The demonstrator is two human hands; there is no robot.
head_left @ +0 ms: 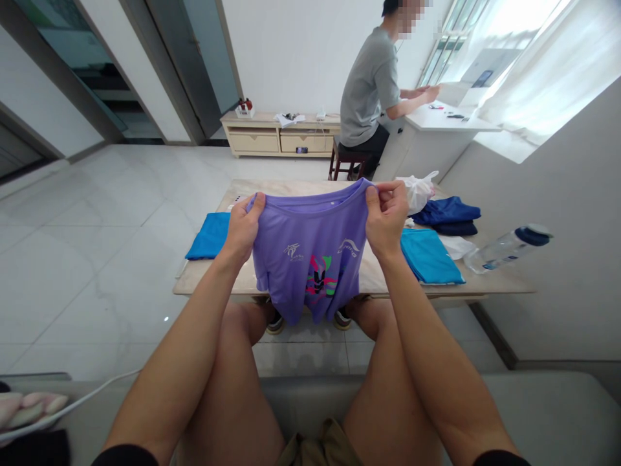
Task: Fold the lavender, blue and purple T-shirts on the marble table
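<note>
A purple T-shirt [291,278] with white logos and a bright pink, green and black print hangs between my two hands, its front facing me. My left hand [245,226] pinches it at the left shoulder beside the neckline. At the opposite shoulder, my right hand [387,217] grips the cloth between thumb and fingers. The collar is stretched across, and the lower part drops over the table's near edge toward my knees. Left of the shirt lies a folded blue cloth [209,236]; right of it, another folded blue garment [431,257].
The low table [504,283] also bears dark blue folded clothes [446,212], a white plastic bag [420,193] and a tilted clear water bottle [504,249]. Beyond, a person [369,90] sits on a stool at a white desk [451,118]. A TV cabinet [255,141] stands against the wall.
</note>
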